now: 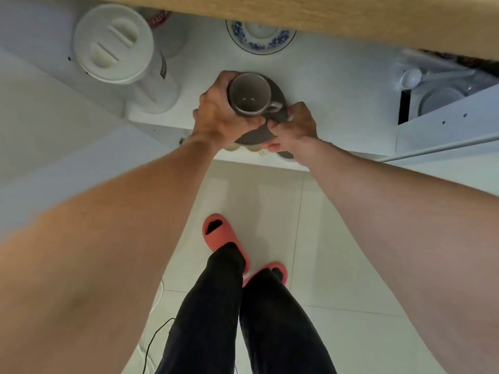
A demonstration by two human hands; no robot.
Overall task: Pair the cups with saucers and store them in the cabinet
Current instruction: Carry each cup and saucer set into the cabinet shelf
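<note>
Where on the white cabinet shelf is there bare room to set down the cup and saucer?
Bare shelf lies right of the brown cup and saucer, before the clear container. A narrower strip separates the saucer from the blue-patterned dish. The left is crowded by the white-lidded jar.

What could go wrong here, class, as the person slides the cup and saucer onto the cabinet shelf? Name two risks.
1. The grey cup stands on a dark saucer gripped by the left hand and right hand; if the saucer tilts, the cup could slide off.
2. A blue-and-white cup and saucer and a white-lidded jug already stand on the shelf; pushing too far back might knock them.
</note>
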